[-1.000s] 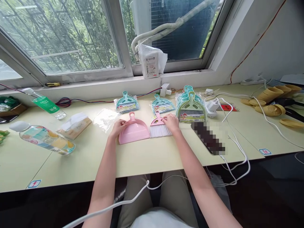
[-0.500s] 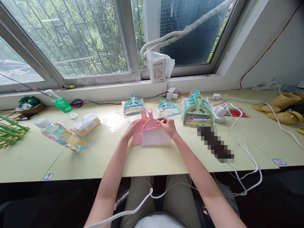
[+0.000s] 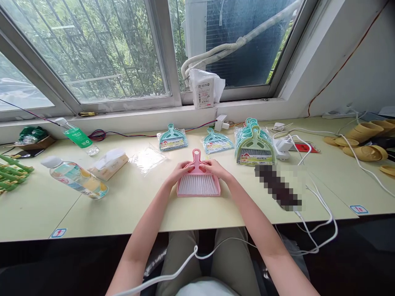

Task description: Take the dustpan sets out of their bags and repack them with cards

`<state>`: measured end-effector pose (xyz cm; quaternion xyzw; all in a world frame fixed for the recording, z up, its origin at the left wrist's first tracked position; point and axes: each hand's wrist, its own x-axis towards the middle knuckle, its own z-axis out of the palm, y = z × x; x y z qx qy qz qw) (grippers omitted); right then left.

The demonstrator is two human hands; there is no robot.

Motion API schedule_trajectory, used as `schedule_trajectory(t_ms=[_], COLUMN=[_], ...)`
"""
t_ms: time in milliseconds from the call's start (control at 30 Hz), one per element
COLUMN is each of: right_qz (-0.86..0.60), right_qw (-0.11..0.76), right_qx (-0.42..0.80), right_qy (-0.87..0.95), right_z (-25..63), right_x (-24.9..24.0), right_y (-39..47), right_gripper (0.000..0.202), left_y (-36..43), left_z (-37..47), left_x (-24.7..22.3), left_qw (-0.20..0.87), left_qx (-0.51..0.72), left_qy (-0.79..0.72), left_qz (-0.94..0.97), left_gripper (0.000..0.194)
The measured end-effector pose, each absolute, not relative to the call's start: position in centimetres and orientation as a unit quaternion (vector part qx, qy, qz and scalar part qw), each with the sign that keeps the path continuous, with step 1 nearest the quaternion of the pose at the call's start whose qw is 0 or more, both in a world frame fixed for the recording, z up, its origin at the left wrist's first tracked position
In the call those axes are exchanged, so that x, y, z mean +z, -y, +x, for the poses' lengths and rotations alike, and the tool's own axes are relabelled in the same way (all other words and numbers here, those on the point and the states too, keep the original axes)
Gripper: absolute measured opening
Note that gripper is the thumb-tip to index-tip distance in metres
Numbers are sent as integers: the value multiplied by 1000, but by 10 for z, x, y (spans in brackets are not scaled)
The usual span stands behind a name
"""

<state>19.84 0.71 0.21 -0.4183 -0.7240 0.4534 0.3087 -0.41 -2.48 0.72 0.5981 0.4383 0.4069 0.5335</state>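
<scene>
A pink hand brush with white bristles lies nested on a pink dustpan, their handles lined up and pointing toward the window. My left hand grips the pair at its left side, thumb pressed on the brush's pink body. On the opposite side my right hand holds it the same way, thumb on top. The fingers under the dustpan are hidden. Behind them lies a flat, clear plastic bag.
Wrapped blue brush sets, one at left and another nearer the middle, lie at the back. A stack of sets with a green one on top is to their right. A drink bottle, tissue pack and white cables flank the workspace.
The brush, which was apart and to the right of the dustpan, now sits over it. Both hands have come closer together, and the pair has turned to lie straight in front of me.
</scene>
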Motion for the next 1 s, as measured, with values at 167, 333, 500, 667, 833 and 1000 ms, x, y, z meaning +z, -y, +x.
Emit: schedule_trajectory(t_ms=[167,333,500,667,833,1000], right_qz=[-391,-396,-409,-407,-377,-505], right_qw=[358,386,391,419,457,468], right_qx=[527,541,556,555,593,315], right_qy=[664,634,609,592,545,653], right_z=[193,187,186,183,189,217], right_x=[3,-1,-8,-10,-14,-27], right_y=[-4,-5,-7,-7,-18,-38], right_gripper=[35,33,32,33,46,27], left_y=[24,22,19,19,17,11], left_z=[-4,-6,-3,-7,-23,-32], left_x=[4,-2,-6,1,5,-6], left_qw=[525,511,513,526,603,597], left_qx=[411,418,421,402,308,366], left_qy=[-450,-461,-482,-497,-483,-472], left_qz=[594,594,572,561,555,535], left_gripper=[43,37,43,55,57,57])
